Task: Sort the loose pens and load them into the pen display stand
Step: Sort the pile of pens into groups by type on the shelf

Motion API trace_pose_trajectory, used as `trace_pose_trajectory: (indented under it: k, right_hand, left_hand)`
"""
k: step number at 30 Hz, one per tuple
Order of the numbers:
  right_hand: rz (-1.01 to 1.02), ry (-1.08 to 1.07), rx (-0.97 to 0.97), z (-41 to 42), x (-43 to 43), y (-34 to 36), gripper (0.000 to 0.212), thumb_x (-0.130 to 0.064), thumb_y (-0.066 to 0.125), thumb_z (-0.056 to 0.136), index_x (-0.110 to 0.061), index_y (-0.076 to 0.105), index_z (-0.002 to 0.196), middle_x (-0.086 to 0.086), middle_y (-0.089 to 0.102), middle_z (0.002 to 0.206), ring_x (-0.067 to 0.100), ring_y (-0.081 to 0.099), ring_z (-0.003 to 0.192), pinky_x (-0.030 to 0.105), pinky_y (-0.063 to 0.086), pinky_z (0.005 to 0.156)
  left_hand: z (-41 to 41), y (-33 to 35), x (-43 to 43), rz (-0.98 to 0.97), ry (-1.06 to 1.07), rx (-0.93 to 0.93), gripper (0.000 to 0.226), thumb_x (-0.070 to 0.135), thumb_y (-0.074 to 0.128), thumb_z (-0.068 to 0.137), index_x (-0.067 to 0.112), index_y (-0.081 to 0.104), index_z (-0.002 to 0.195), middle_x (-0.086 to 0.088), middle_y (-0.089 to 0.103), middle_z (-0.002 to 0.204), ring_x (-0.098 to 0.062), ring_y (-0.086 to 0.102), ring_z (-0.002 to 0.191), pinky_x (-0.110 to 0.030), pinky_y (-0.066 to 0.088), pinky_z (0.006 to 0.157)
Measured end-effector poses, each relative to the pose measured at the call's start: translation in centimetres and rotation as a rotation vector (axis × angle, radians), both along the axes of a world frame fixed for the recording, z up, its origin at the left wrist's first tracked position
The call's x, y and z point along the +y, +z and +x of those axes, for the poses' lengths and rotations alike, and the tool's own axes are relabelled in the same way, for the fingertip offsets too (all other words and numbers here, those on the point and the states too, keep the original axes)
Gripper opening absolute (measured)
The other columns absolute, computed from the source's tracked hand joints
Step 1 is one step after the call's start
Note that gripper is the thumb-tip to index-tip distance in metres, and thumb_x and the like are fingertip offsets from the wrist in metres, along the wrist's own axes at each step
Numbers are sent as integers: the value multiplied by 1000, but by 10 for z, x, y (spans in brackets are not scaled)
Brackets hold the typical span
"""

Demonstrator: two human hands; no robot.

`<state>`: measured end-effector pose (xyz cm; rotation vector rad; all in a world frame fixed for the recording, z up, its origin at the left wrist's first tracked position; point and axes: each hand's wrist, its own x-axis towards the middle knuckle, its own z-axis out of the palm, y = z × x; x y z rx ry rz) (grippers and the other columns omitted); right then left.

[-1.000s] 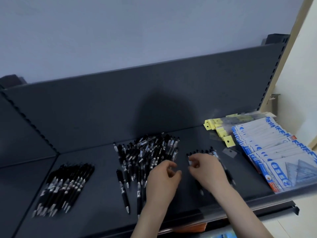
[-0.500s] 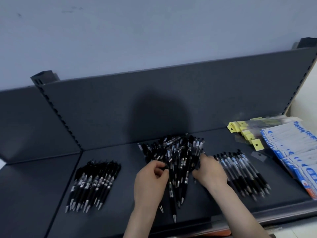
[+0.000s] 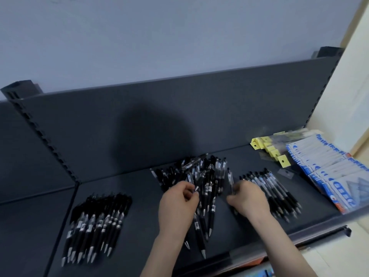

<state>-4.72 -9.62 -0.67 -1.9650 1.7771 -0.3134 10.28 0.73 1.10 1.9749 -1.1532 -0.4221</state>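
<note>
A loose heap of black pens (image 3: 201,172) lies mid-shelf. On its left sits a tidy row of black pens (image 3: 95,222), tips toward me. A second tidy row (image 3: 279,192) sits on its right. My left hand (image 3: 177,204) rests on the heap's near edge, thumb and fingers pinched on one pen. My right hand (image 3: 247,200) is between the heap and the right row and pinches a clear-barrelled pen (image 3: 230,177) that points away from me. No pen display stand is in view.
The dark grey shelf (image 3: 139,196) has a tall back panel and a clear front rail (image 3: 259,250). Blue-and-white packs (image 3: 329,176) are stacked at the right end, with yellow-tagged packets (image 3: 269,151) behind them. A cream wall bounds the right side.
My right hand has come out of the heap toward the right row with a pen in its fingers. My left hand has stayed at the heap. The camera view has shifted slightly.
</note>
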Motion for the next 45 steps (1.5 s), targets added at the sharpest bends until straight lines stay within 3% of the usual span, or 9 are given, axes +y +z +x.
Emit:
trace_pose_trajectory:
  k: [7, 14, 18, 22, 26, 34, 37, 40, 45]
  right_hand:
    - [-31, -19, -165, -32, 10, 9, 18, -23, 66, 68, -20, 65, 86, -5, 67, 76, 19, 64, 78, 26, 49, 68]
    - [-75, 4, -242, -59, 18, 16, 12, -18, 66, 69, -22, 59, 78, -7, 63, 67, 13, 61, 69, 27, 48, 64]
    - [-70, -5, -257, -73, 14, 18, 9, -17, 64, 69, -20, 59, 76, -4, 63, 68, 13, 60, 68, 28, 45, 61]
    - [-60, -9, -268, -91, 4, 18, 9, -17, 63, 71, -22, 57, 75, -4, 63, 67, 14, 60, 67, 28, 46, 61]
    - [-52, -24, -273, -112, -7, 20, 12, -17, 63, 74, -25, 57, 81, -7, 63, 70, 12, 60, 69, 26, 44, 60]
    - [-73, 32, -172, -143, -37, 17, 25, -19, 66, 79, -22, 66, 104, -10, 66, 82, 10, 61, 78, 24, 47, 70]
    - [-90, 60, -73, -146, -45, 16, 31, -21, 67, 80, -19, 67, 111, -5, 70, 96, 14, 63, 89, 22, 43, 72]
    - [-81, 94, -1, -147, -50, 13, 25, -22, 65, 80, -18, 69, 105, -1, 71, 97, 17, 64, 90, 26, 50, 75]
    - [-70, 130, 3, -148, -52, 9, 16, -23, 65, 81, -20, 72, 94, -3, 71, 88, 15, 64, 81, 27, 51, 70]
  left_hand:
    - [-23, 8, -69, 81, -168, -234, 14, 22, 61, 85, 21, 70, 96, 8, 68, 87, -12, 62, 86, -28, 50, 75]
    - [-52, 6, -136, 362, -297, -677, 14, 10, 56, 87, 11, 67, 96, -9, 67, 105, -30, 65, 98, -30, 40, 65]
    - [-57, -2, -155, 517, -283, -737, 21, 11, 56, 90, 12, 67, 108, -8, 66, 116, -27, 64, 104, -29, 40, 68]
    - [-66, -2, -161, 575, -292, -747, 15, 19, 62, 88, 13, 66, 101, -6, 67, 109, -25, 65, 99, -29, 42, 65]
    - [-75, 7, -155, 496, -244, -627, 19, 32, 63, 83, 14, 66, 88, -2, 67, 94, -24, 64, 87, -27, 40, 61]
    - [-109, -11, -108, 349, -169, 80, 15, 30, 65, 82, 15, 65, 78, -4, 70, 64, -19, 67, 53, -36, 61, 64]
    - [-119, -23, -102, 341, -137, 169, 17, 28, 66, 84, 13, 66, 77, -4, 71, 63, -14, 63, 47, -30, 58, 55]
    - [-129, -27, -103, 307, -117, 241, 19, 27, 67, 86, 11, 66, 77, -2, 69, 61, -11, 59, 44, -26, 54, 49]
    - [-140, -28, -105, 313, -92, 195, 20, 31, 65, 84, 14, 64, 75, -1, 70, 59, -14, 61, 45, -32, 59, 58]
